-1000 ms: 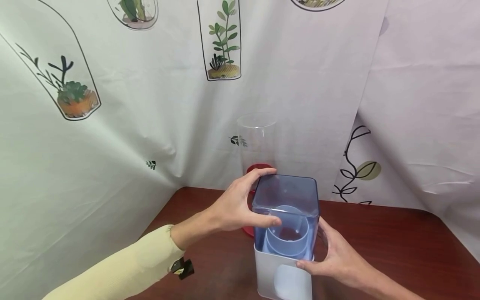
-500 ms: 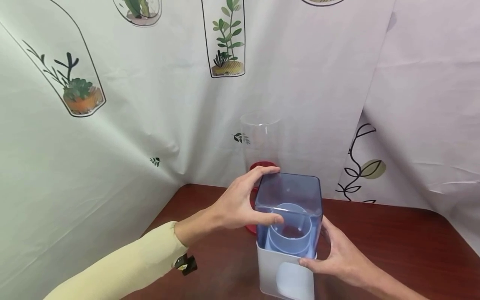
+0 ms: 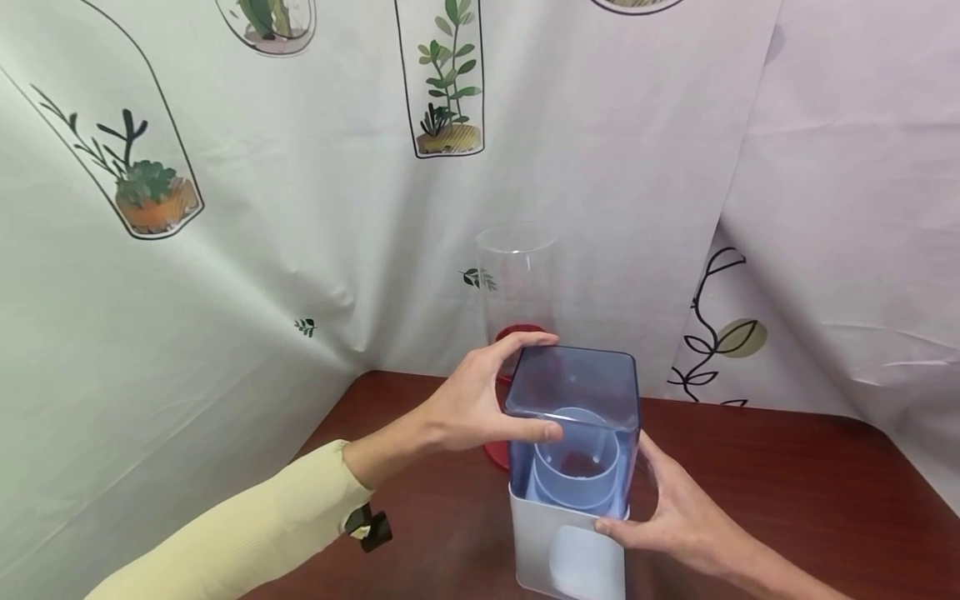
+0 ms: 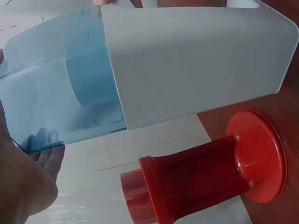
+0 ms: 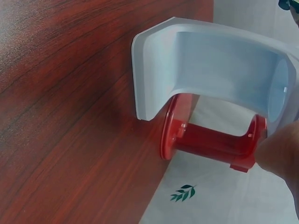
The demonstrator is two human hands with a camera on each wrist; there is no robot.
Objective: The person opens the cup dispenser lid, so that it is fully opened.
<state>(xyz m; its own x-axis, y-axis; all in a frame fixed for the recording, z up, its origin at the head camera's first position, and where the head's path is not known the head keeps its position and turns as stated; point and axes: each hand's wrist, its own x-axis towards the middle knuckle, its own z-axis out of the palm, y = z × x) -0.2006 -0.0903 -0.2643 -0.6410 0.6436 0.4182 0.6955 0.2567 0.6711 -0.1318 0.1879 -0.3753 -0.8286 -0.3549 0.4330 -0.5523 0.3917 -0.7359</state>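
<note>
A see-through blue square container (image 3: 581, 379), with a round collar visible inside, stands on a white stand (image 3: 536, 537). My left hand (image 3: 476, 408) grips the container near its top, thumb on the front wall and fingers round the far left side. Lower down, my right hand (image 3: 678, 508) holds the right side where container and stand meet. Its thumb lies at the stand's front upper edge, and its other fingers are partly hidden behind. In the right wrist view, the white stand (image 5: 154, 70) shows a large curved opening above its foot on the tabletop.
Just behind the container, a red stand (image 4: 201, 168) with a round base carries a tall clear tube (image 3: 517, 283). The dark red wooden table (image 3: 750, 483) ends at a hanging white cloth (image 3: 615, 208) printed with plants. A dark strap (image 3: 367, 529) sits by the left sleeve.
</note>
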